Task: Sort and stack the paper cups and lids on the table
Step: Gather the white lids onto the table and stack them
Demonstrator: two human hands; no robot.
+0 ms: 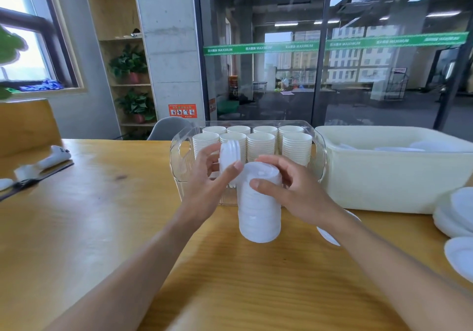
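Lids in a tall white stack (259, 210) stand on the wooden table (102, 228), the right hand (289, 190) curling its fingers around the top. Just left, the left hand (207, 179) pinches a few lids (229, 158) on edge. Behind, a clear bin (179, 151) holds stacked paper cups (258, 144); a cream tub (384, 182) sits right.

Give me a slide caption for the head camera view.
Right hand steadies a lid stack; left hand holds several more lids.
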